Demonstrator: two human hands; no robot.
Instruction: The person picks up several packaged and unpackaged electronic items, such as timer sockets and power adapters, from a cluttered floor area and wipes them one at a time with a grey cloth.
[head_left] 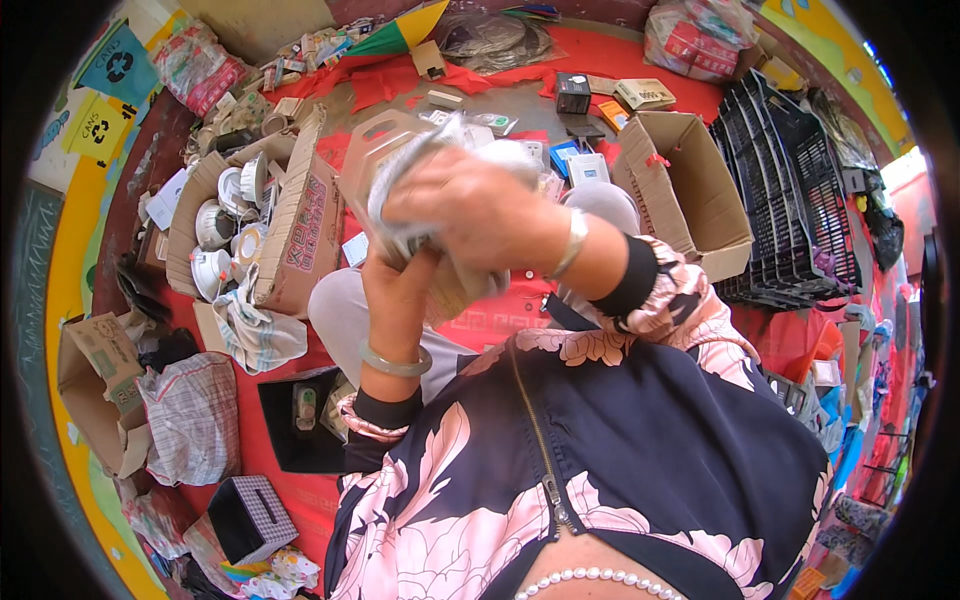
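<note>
My left hand [398,285] and my right hand [470,210] are both raised close to the camera. Together they grip a flat piece of brown cardboard packaging [385,150] with a cut-out handle slot, along with clear plastic wrapping [505,155] bunched on top of it. My left hand holds it from below, a pale bangle on that wrist. My right hand presses over the top, a silver bracelet on its wrist. What lies inside the plastic is hidden by my fingers.
An open cardboard box [295,225] of white round fittings stands at the left. An empty open carton [685,185] and stacked black crates [790,200] are at the right. Small boxes [575,95] and scraps litter the red floor covering [610,50].
</note>
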